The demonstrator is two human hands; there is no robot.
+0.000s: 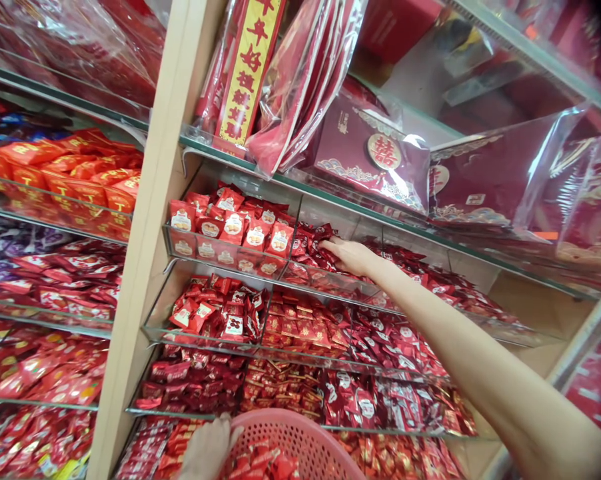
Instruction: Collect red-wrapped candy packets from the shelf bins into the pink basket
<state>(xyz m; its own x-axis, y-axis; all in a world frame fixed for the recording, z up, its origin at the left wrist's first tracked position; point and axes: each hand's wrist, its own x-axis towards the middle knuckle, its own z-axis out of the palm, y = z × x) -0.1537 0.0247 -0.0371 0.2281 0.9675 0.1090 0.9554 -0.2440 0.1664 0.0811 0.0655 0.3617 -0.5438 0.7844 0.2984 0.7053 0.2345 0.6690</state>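
My right hand (349,255) reaches into a glass bin (325,279) of dark red wrapped candies (308,243) on the upper candy shelf, fingers curled down among the packets; what they hold is hidden. My left hand (208,448) grips the rim of a pink plastic basket (300,437) at the bottom of the view. Several red candy packets (260,465) lie in the basket.
Glass shelves hold rows of red wrapped sweets in divided bins (230,230). A beige wooden upright (145,233) splits the shelving; more candy (60,177) lies to its left. Red gift bags (375,157) and a banner with gold characters (248,73) stand on the shelf above.
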